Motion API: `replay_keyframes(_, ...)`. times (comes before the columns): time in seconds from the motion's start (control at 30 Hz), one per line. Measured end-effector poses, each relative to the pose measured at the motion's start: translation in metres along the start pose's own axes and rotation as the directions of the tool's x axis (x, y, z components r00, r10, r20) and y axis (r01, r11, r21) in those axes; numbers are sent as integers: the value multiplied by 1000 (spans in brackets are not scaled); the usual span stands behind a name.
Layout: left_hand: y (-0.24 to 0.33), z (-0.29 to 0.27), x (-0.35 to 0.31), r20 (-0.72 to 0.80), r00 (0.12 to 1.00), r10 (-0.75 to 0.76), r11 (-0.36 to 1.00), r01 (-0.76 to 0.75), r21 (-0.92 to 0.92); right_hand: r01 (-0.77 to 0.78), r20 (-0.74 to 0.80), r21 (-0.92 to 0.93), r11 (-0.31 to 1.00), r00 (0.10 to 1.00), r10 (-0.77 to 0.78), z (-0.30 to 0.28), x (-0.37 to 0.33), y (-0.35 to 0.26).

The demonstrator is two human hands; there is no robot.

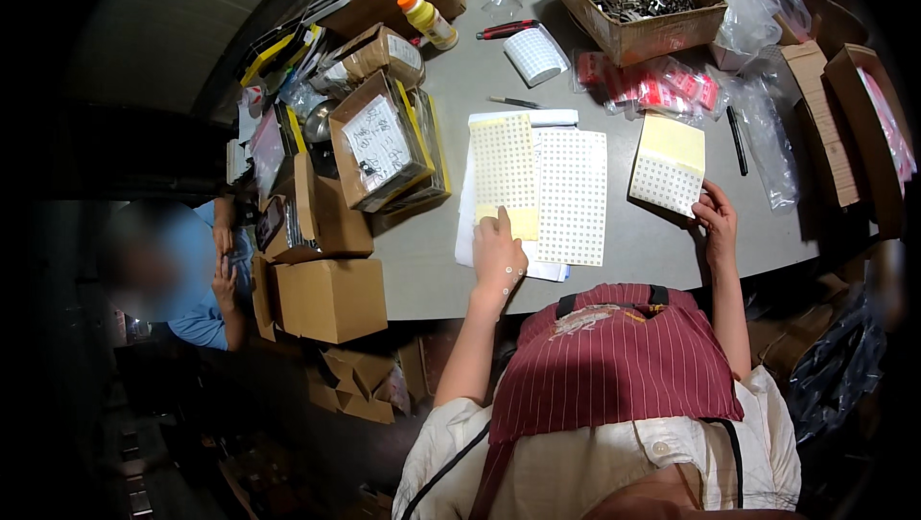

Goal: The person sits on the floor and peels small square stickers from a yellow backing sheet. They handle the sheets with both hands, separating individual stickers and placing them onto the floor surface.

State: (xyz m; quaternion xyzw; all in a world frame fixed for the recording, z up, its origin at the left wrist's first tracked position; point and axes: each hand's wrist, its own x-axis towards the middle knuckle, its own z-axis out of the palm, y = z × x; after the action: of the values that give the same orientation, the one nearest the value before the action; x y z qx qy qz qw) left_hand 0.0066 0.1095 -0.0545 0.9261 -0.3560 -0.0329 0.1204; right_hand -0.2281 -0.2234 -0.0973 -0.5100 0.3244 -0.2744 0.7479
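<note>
My left hand (499,256) rests on the lower end of a yellow label sheet (504,160) with rows of small printed marks. Its index finger stretches out onto the bare yellow strip. A few small round white stickers sit on that wrist. Partly beneath lies a white label sheet (573,196) with similar rows, over a stack of papers (466,223). My right hand (718,218) pinches the lower right corner of a smaller label sheet (669,170). The upper part of that sheet is plain yellow; its lower part carries small marks.
Behind lie a pen (515,102), a label roll (535,56), a red cutter (507,30) and a yellow bottle (428,21). Red-and-clear packets (662,86) and a black pen (737,141) lie right, below a carton of metal parts (638,35). Boxes (331,299) line the left, where a person (197,271) sits.
</note>
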Motion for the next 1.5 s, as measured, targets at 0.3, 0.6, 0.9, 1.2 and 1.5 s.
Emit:
replay_keyframes(0.3, 0, -6, 5, 60, 998, -20, 999, 17, 52, -18, 21, -10, 1000, 1000, 19, 0, -1, 1)
replay_keyframes(0.6, -19, 7, 19, 116, 993, 14, 999, -10, -39, -117, -66, 45, 992, 991, 120, 1, 6, 20)
replay_keyframes(0.9, -137, 116, 32, -7, 988, 153, 955, -150, -254, -77, 13, 15, 997, 997, 76, -8, 13, 25)
replay_keyframes(1.2, -23, 8, 23, 232, 972, 29, 995, -6, -98, -38, -38, -194, 980, 999, 31, -1, 8, 33)
replay_keyframes(1.5, -10, -3, 10, 69, 997, 26, 999, -28, 17, 44, 49, -103, 994, 998, -39, 8, 3, 15)
